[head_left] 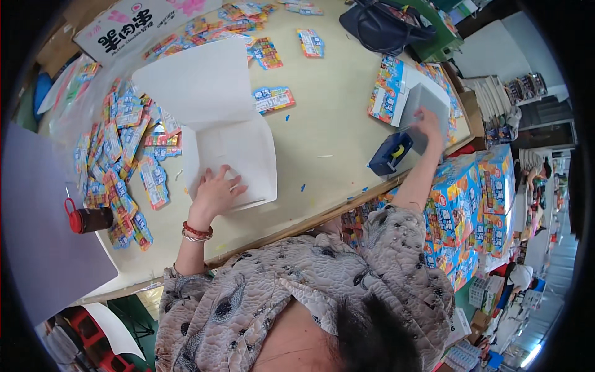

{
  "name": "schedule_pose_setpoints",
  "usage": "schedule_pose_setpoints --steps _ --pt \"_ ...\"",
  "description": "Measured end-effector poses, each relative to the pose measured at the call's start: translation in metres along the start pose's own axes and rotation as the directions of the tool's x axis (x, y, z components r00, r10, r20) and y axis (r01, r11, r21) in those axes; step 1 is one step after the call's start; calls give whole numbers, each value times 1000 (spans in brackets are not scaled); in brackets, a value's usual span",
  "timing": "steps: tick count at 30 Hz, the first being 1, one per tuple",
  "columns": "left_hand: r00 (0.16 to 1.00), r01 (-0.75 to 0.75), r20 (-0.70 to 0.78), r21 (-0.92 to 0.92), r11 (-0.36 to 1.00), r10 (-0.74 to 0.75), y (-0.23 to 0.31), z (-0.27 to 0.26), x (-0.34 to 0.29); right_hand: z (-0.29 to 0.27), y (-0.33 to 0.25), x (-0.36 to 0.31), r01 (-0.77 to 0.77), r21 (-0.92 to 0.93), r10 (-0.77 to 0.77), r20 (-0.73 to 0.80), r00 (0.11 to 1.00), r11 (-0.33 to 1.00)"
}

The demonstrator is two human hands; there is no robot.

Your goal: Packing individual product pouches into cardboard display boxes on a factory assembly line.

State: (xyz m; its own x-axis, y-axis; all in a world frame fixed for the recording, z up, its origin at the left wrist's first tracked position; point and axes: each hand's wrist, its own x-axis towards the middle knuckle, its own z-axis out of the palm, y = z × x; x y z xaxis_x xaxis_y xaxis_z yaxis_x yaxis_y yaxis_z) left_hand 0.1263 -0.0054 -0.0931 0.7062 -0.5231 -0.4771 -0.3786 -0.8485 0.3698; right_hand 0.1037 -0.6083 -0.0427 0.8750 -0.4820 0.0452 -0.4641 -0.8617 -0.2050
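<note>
An unfolded white carton (232, 146) lies in front of me with its lid laid back. My left hand (217, 189) rests in its near part, fingers spread, holding nothing. Out to the right, my right hand (427, 125) reaches over a grey, smooth-looking sheet or stack (423, 99), its fingers bent and apart. Whether the fingertips touch the grey surface is hard to make out. Just left of that wrist stands a dark blue tape dispenser (392, 153) with a yellow core. A blue printed box (387, 93) lies beside the grey stack.
Colourful flat candy packs (121, 146) are heaped on the left, with more at the back. Single packs (273, 99) lie mid-table. A brown jar with a red loop (90, 220) sits left, a dark handbag (384, 28) far right. Stacked printed boxes (462, 198) rise beyond the table's right edge.
</note>
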Motion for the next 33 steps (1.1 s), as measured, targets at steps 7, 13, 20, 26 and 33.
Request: schedule_pose_setpoints --steps 7,13,20,26,33 --pt "998 34 -67 165 986 -24 14 10 -11 17 24 -13 -215 -101 206 -90 974 971" --pt "998 -2 -60 167 986 12 16 12 -5 18 24 49 -26 -421 142 247 959 907" --pt "990 -3 -136 161 987 25 15 18 -6 -34 12 37 415 -49 -310 587 748 908" --pt "994 7 -111 164 986 12 14 16 -12 -45 59 10 205 289 -318 428 846 935" --pt "997 13 -75 139 990 -3 15 11 -13 -56 94 18 -58 295 -124 561 818 954"
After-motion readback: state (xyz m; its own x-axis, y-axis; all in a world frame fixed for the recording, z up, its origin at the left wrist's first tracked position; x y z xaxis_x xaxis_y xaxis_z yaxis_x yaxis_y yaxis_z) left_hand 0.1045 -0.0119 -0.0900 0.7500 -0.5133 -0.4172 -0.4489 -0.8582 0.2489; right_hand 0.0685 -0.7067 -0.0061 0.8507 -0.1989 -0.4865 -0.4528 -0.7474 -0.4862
